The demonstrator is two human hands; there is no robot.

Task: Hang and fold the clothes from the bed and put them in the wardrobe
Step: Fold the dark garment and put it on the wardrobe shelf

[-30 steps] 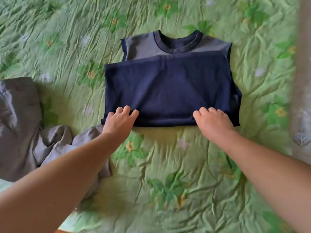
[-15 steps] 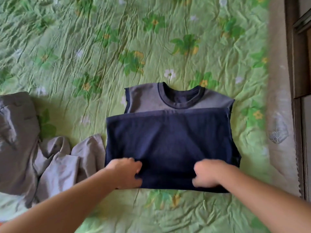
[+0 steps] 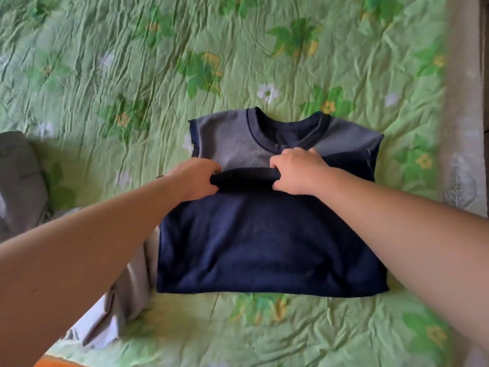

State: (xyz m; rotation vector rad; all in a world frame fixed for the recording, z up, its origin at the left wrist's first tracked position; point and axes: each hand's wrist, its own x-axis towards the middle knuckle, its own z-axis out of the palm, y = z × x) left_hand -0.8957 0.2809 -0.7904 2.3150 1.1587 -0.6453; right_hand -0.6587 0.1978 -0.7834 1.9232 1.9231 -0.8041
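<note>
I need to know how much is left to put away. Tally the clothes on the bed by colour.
Navy and grey top: 1
Plain grey garment, seemingly one piece, partly hidden: 1
Total: 2

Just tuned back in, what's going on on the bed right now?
A person is mid-fold on a navy and grey top laid flat on the green flowered bedspread. The left hand and right hand each grip the doubled-over navy edge, holding it just below the collar. A grey garment lies crumpled at the left, not yet folded.
</note>
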